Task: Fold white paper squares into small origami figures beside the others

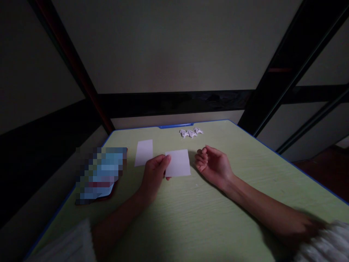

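My left hand (156,174) grips a square white sheet of paper (177,163) by its left edge, thumb on top and fingers beneath. The sheet is held just over the table and looks flat. To the right of it, apart from the paper, my right hand (214,165) is turned palm inward with its fingers loosely curled and nothing seen in them. A second white sheet (144,151) lies on the table behind my left hand. Three small folded white paper pieces (191,133) sit in a row near the far edge.
The pale green table (218,225) has a blue rim and a blue strip (176,126) at its far edge. A tablet-like device (105,176), its screen blurred out, lies at the left. Dark-framed pale panels (174,47) stand right behind the table.
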Tool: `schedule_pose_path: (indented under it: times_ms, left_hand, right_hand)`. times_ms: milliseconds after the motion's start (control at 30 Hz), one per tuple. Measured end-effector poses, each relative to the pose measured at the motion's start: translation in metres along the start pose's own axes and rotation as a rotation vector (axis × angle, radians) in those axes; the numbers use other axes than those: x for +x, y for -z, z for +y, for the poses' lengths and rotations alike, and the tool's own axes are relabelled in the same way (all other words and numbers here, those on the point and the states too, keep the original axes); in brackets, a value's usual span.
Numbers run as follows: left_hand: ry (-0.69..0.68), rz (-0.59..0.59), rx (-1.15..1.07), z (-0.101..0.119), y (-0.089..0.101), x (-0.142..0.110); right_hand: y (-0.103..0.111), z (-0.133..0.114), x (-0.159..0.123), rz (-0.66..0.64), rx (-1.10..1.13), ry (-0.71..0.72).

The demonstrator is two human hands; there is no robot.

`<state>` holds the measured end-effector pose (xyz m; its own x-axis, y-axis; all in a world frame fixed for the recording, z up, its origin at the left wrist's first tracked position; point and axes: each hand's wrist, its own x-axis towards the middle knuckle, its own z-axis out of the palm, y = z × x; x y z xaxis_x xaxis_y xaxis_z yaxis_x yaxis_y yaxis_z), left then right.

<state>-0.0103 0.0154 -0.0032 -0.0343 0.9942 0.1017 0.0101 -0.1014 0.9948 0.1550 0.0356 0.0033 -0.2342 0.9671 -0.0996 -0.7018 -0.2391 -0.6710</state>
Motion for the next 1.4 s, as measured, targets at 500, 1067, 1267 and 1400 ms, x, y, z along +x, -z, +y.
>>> schedule_pose_path:
  times_ms: [500, 1067, 1267, 1400]
  left_hand:
    - [-0.167, 0.022, 0.266, 0.005, -0.004, -0.010]
    - [-0.140, -0.103, 0.171, 0.004, -0.007, -0.013]
    - [-0.089, -0.145, 0.163, 0.003, -0.010, -0.012]
    - [0.012, -0.131, 0.159, 0.002, -0.010, -0.010]
  right_hand:
    - [-0.014, 0.022, -0.013, -0.105, -0.721, 0.201]
    - [-0.015, 0.023, -0.018, -0.174, -0.865, 0.299]
    - [-0.014, 0.020, -0.019, -0.093, -0.997, 0.403]
    - [-0.013, 0.021, -0.017, -0.065, -0.990, 0.401]
